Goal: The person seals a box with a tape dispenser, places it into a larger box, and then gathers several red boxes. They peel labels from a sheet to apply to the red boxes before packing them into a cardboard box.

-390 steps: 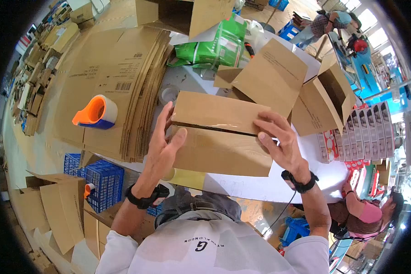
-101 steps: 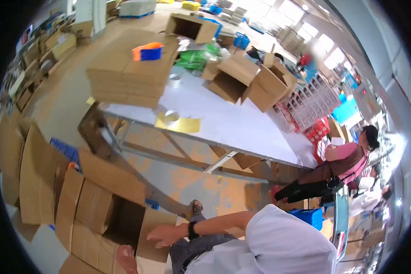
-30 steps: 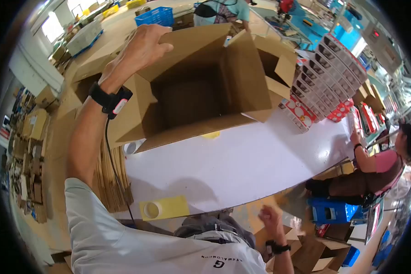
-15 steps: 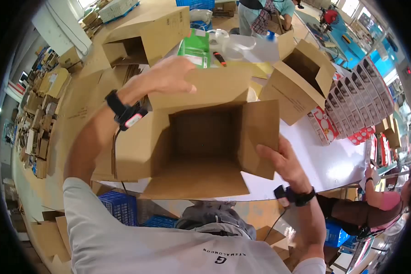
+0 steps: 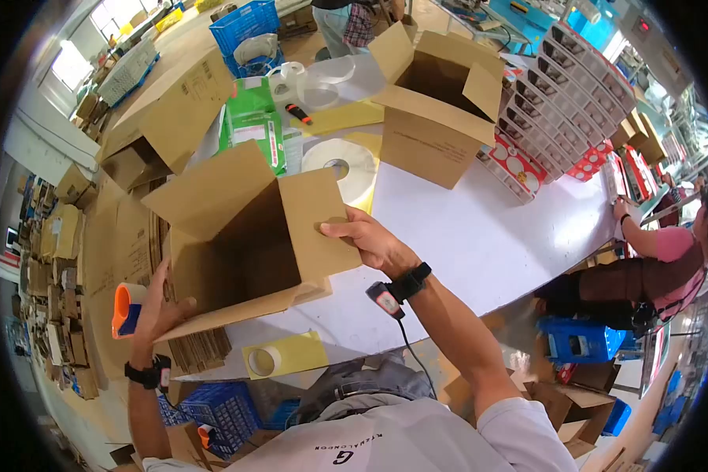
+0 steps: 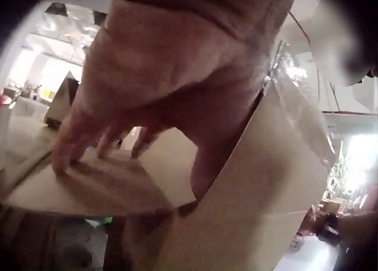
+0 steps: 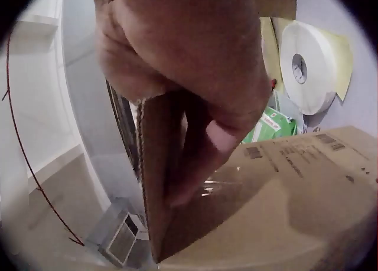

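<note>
An open-topped cardboard box [image 5: 212, 193] tilts over the left part of the white table, its flaps spread and its inside dark. My right hand [image 5: 374, 242] pinches the box's right flap, thumb on the upper face and fingers behind it. In the right wrist view those fingers [image 7: 201, 159] curl behind the flap's edge, above a printed box wall. At the near left corner, my left hand [image 5: 159, 316] holds the left flap. Its spread fingers [image 6: 77, 144] lie against cardboard in the left wrist view, with the thumb on the other side by a neighbouring flap.
Another open box [image 5: 433, 145] stands on the table [image 5: 433, 244] beside stacked trays [image 5: 566, 102]. A large tape roll [image 5: 342, 169], a green bag [image 5: 253, 130] and a cutter [image 5: 299, 114] lie behind. A tape dispenser [image 5: 127, 309] and flat cardboard [image 5: 122, 228] are at left.
Over the last half second the box has swung left and tilted. My left hand has shifted from the far flap to the near left corner; my right hand keeps its grip on the right flap.
</note>
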Action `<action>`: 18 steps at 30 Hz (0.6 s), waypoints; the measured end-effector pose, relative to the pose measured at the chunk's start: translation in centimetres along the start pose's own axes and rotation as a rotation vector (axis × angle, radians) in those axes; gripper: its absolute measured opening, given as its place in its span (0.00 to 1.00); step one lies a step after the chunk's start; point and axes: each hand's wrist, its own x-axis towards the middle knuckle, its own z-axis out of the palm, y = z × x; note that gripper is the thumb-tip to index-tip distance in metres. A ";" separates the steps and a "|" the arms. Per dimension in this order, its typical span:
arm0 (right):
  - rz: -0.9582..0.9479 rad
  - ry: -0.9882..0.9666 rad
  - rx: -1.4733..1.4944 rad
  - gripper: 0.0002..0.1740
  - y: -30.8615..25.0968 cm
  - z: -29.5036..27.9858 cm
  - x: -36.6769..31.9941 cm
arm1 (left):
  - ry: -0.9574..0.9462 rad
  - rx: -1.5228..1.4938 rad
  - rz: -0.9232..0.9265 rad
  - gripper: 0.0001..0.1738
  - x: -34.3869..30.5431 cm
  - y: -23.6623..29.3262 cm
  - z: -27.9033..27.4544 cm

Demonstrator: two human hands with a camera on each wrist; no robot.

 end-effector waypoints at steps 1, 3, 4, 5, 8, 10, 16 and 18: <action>-0.013 -0.003 -0.024 0.32 0.3 -0.2 0.4 | 0.016 -0.048 0.009 0.55 -0.3 0.1 0.6; -0.325 0.326 -0.812 0.35 1.2 0.3 0.6 | 0.051 -0.143 0.022 0.57 -1.2 0.8 2.0; -0.478 0.488 -1.204 0.37 1.5 0.8 0.6 | 0.071 -0.278 0.075 0.55 -1.1 0.0 2.7; -0.642 0.477 -1.255 0.38 0.5 2.2 0.2 | 0.113 -0.169 0.087 0.54 -1.0 -0.8 3.1; -0.924 0.313 -1.364 0.40 -3.7 8.3 -2.1 | 0.214 0.049 0.095 0.56 -1.3 -1.9 3.9; -0.831 0.061 -1.382 0.39 -4.1 11.6 -1.7 | 0.216 0.047 0.107 0.54 -1.6 -1.7 4.1; -0.660 -0.212 -1.858 0.35 5.4 9.6 -1.6 | 0.242 -0.086 0.112 0.50 -1.3 1.6 4.6; -0.750 -0.086 -1.821 0.33 5.7 9.6 -1.6 | 0.302 -0.217 0.093 0.48 -1.2 0.5 5.3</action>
